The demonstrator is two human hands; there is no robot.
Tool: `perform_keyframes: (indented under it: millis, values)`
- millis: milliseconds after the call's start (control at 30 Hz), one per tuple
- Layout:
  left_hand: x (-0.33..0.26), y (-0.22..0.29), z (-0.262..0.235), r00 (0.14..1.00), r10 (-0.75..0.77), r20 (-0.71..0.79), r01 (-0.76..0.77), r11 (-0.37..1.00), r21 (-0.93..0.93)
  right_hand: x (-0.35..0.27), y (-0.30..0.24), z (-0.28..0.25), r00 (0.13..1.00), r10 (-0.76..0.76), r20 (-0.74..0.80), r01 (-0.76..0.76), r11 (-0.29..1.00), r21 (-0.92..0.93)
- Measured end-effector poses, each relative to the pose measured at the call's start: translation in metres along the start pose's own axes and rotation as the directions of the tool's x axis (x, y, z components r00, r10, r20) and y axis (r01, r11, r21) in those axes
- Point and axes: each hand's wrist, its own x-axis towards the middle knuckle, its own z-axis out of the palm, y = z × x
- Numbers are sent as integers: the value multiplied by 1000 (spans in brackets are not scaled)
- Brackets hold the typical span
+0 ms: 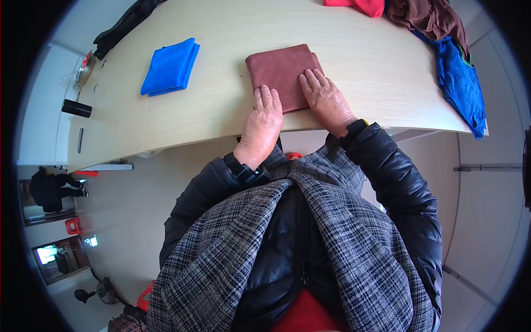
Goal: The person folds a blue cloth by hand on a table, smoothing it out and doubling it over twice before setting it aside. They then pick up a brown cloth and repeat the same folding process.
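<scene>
A brown cloth (pixel 281 69), folded into a thick square, lies near the front edge of the pale wooden table (pixel 221 66). My left hand (pixel 263 120) rests its outstretched fingers on the cloth's near left corner. On the right side, my right hand (pixel 325 98) lies flat, its fingertips on the cloth's right edge. Neither hand grips anything; both press or rest from above. To the left, apart from my hands, sits a blue folded cloth (pixel 168 66).
At the far right, loose cloths are heaped: a red one (pixel 359 5), a brown one (pixel 428 16), and a blue one (pixel 462 83) hanging toward the table's edge. A dark item (pixel 124 27) lies at the far left edge. Another person (pixel 48 189) is at lower left.
</scene>
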Motion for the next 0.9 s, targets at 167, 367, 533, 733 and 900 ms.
perform_keyframes:
  millis: [167,367,533,733,900]
  values:
    - [-4,0,-3,999,32,23,-33,999,31,-7,1,-12,999,9,42,-8,1000,-27]
    - [-8,-30,-9,998,62,15,-54,951,-304,0,15,-54,900,155,408,-109,985,-133]
    - [28,-59,-17,995,-90,-51,42,799,-600,21,25,-48,986,152,65,-162,965,208]
    - [67,-49,49,992,-18,-125,-44,880,-473,55,-10,13,969,248,-17,-229,917,326]
    - [59,-46,60,996,-84,28,85,837,-541,53,0,29,958,280,55,-282,904,322]
